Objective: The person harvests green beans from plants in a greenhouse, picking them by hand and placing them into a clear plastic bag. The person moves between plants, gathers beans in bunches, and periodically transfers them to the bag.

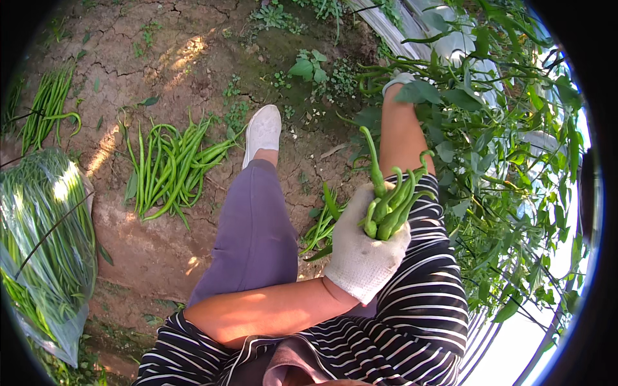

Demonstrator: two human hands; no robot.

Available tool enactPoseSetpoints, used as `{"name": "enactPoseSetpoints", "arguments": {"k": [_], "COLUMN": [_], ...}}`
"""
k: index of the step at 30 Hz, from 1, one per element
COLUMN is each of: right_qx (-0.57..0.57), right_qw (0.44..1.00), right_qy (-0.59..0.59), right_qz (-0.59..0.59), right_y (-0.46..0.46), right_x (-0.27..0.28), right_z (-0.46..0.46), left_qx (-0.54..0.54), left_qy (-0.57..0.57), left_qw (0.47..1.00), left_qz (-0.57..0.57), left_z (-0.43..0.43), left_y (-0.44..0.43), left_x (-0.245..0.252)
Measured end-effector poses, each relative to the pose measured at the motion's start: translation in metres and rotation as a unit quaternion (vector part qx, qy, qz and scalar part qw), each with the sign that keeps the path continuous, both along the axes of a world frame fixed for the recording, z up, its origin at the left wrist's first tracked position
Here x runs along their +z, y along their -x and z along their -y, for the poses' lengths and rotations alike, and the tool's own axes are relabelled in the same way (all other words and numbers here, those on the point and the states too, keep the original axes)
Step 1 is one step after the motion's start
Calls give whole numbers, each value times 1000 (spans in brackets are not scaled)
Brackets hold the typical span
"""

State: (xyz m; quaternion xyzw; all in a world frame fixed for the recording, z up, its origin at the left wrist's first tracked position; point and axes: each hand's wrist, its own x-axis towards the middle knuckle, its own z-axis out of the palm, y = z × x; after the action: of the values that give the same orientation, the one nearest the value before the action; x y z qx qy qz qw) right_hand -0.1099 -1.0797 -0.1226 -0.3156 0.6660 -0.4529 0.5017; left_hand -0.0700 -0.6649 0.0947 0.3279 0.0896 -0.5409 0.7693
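My left hand [362, 251], in a pale knit glove, is closed around a bunch of long green chili peppers [393, 205]; their stem ends stick up out of the fist. My right arm stretches forward into the pepper plants [463, 125]. Only the gloved wrist area of my right hand [398, 79] shows, with leaves over the rest. Several slender green peppers [374, 77] lie right beside it; whether the fingers hold them cannot be made out.
On the cracked soil [145, 265] lies a loose pile of green peppers [171, 166], with a smaller pile [321, 224] by my leg. Farther left are another bunch [48, 106] and a clear plastic bag [53, 241] full of peppers. Plastic sheeting [381, 24] runs along the plant row.
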Motion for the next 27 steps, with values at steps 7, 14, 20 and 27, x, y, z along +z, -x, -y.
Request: {"name": "enactPoseSetpoints", "arguments": {"k": [7, 14, 20, 27], "right_qx": [-23, -32, -47, 52], "right_qw": [997, 994, 988, 984], "right_qy": [64, 88, 133, 148], "right_qz": [26, 49, 55, 81], "right_y": [4, 7, 35, 7], "right_x": [-8, -27, -28, -15], "right_z": [34, 51, 80, 29], "left_qx": [-51, -29, -13, 5], "left_qy": [-30, 10, 6, 44], "left_qw": [997, 998, 983, 990], "left_qz": [41, -56, -183, -133], "left_z": [-1, -2, 3, 5], "left_y": [-4, -8, -2, -2], "left_x": [-1, -2, 0, 4]}}
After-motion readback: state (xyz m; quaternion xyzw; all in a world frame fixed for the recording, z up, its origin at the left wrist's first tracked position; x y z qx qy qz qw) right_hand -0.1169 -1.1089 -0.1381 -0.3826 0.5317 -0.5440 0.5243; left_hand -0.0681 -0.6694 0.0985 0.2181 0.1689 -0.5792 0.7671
